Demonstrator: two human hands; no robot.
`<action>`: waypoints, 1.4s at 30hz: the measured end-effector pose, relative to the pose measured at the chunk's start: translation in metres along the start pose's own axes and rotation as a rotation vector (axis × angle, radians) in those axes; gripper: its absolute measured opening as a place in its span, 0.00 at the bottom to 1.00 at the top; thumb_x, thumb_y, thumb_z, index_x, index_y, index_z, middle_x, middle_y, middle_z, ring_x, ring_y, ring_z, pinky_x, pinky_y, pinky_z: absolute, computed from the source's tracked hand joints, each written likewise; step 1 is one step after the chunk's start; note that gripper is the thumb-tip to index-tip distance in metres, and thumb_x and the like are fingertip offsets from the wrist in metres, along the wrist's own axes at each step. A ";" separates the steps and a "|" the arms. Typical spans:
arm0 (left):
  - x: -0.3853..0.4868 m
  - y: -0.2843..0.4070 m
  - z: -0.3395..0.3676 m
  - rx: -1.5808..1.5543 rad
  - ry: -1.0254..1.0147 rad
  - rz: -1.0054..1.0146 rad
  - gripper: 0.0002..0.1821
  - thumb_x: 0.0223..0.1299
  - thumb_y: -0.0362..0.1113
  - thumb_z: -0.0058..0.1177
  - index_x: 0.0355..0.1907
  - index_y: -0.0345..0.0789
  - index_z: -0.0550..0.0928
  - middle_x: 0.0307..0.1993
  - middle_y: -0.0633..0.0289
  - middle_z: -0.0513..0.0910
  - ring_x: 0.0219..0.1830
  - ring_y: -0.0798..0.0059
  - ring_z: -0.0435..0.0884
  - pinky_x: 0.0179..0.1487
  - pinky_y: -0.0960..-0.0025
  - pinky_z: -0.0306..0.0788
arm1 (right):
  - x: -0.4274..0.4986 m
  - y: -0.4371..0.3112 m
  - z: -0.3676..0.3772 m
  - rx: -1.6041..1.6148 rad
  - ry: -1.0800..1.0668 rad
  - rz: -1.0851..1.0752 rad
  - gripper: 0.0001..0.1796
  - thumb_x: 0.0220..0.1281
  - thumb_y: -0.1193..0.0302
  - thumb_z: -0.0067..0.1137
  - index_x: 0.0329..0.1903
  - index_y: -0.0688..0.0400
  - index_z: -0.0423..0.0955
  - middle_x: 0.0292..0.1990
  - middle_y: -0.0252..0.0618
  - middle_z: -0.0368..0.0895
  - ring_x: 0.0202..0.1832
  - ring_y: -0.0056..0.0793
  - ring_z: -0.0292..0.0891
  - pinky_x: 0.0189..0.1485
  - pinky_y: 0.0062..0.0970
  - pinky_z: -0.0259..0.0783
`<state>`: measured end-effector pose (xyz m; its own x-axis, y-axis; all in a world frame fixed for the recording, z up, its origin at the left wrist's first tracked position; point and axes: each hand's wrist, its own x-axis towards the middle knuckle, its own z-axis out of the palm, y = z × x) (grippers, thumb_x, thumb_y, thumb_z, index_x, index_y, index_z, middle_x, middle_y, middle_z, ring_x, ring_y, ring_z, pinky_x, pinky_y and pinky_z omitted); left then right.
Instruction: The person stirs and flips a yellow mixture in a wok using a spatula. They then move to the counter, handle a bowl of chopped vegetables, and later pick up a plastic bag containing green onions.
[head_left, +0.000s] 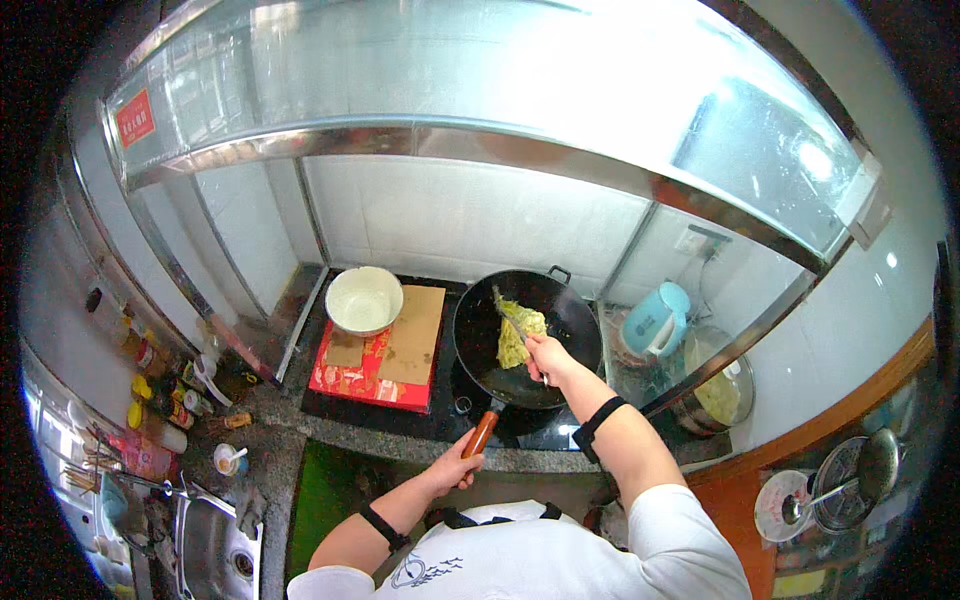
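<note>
A black wok (570, 307) stands on the black cooktop. My left hand (454, 465) is closed around its brown wooden handle (480, 435), which points towards me. In the wok lies a folded yellow-green mass of food (517, 345), perhaps an egg pancake. My right hand (551, 360) reaches over the wok's near right side, holding a thin metal utensil (512, 321) that slants over the food; its kind cannot be made out. A white bowl (364, 300) rests left of the wok, on a flattened red and brown cardboard box (412, 330).
A light-blue electric kettle (656, 319) and a round metal pot (724, 394) stand to the right behind a glass panel. A metal frame (525, 146) spans above the cooktop. Bottles (169, 409), a small cup (227, 459) and a steel sink (217, 547) are at the left.
</note>
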<state>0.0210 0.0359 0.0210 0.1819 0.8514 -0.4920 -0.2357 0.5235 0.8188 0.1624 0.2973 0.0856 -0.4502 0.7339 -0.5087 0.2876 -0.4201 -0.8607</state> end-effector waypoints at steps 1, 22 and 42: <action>-0.001 0.000 0.001 0.013 0.001 0.010 0.40 0.63 0.36 0.49 0.72 0.54 0.44 0.28 0.66 0.70 0.18 0.82 0.67 0.17 0.79 0.61 | 0.000 -0.003 0.000 0.198 0.016 0.043 0.20 0.70 0.68 0.38 0.63 0.46 0.63 0.19 0.33 0.64 0.12 0.21 0.58 0.13 0.23 0.60; 0.011 -0.015 -0.009 0.045 0.026 0.005 0.24 0.63 0.41 0.51 0.58 0.37 0.62 0.29 0.66 0.72 0.18 0.83 0.70 0.17 0.79 0.63 | -0.113 -0.002 -0.018 0.549 -0.016 -0.230 0.16 0.73 0.58 0.38 0.45 0.58 0.67 0.18 0.28 0.62 0.13 0.18 0.56 0.14 0.20 0.55; 0.010 -0.008 -0.006 0.046 0.023 -0.035 0.21 0.64 0.40 0.50 0.55 0.38 0.63 0.29 0.67 0.71 0.18 0.84 0.69 0.17 0.80 0.62 | -0.101 0.064 -0.033 0.019 0.013 0.086 0.21 0.72 0.53 0.35 0.31 0.57 0.63 0.14 0.28 0.56 0.12 0.20 0.51 0.13 0.25 0.48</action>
<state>0.0185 0.0402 0.0079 0.1669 0.8333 -0.5270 -0.1857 0.5515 0.8132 0.2541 0.2135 0.0824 -0.4140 0.7014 -0.5802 0.3085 -0.4915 -0.8144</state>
